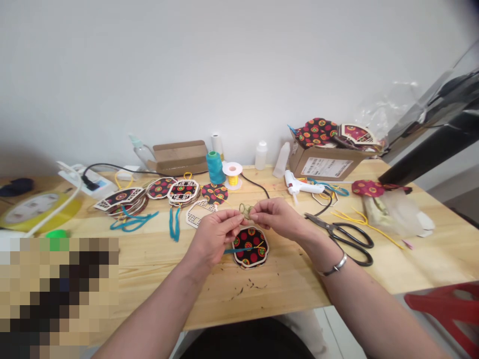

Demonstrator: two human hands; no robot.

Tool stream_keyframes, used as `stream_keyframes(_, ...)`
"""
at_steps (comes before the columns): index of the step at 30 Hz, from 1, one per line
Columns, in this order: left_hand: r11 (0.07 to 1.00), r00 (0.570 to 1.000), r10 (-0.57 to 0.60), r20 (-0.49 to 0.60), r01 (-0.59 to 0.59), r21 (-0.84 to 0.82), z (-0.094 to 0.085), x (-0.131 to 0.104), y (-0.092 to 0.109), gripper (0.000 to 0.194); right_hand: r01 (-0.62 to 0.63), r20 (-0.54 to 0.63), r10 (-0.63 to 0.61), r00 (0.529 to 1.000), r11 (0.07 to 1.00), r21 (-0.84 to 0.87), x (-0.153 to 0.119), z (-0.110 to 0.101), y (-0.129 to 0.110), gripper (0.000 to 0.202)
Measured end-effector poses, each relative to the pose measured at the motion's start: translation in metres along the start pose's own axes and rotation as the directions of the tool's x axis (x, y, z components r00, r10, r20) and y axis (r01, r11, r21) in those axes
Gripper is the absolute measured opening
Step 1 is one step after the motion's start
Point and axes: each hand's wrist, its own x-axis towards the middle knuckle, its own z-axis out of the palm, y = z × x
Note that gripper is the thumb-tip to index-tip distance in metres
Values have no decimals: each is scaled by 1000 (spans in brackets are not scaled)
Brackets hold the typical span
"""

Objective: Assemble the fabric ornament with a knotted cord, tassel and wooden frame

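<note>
Both hands meet over the middle of the table. My left hand (217, 230) pinches a thin, looped olive-green cord (245, 209) between thumb and fingertips. From the other side my right hand (276, 218) pinches the same cord. Just below them lies an ornament (250, 252) with patterned dark fabric and a pale scalloped rim. A teal cord and a bit of yellow string cross its face. Behind my left hand is a bare wooden lattice frame (196, 212), partly covered by the hand.
Black-handled scissors (346, 237) and a white glue gun (301, 186) lie to the right. A teal thread cone (215, 168) and a yellow spool (232, 177) stand at the back. Finished-looking ornaments (183, 192) sit left. A cardboard box (325, 162) holds more fabric pieces.
</note>
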Motion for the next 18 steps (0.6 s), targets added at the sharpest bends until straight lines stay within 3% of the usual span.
stream_keyframes(10,999,999,15,-41,-16,-28,1,0,0,22,2,-37,-1,999,1000,26,-5,8,-11,23)
stream_keyframes(18,996,998,-22,-51,17,-93,1,1,-3,25,125,-152,-183,971,936,-329,-11,25,-10,19)
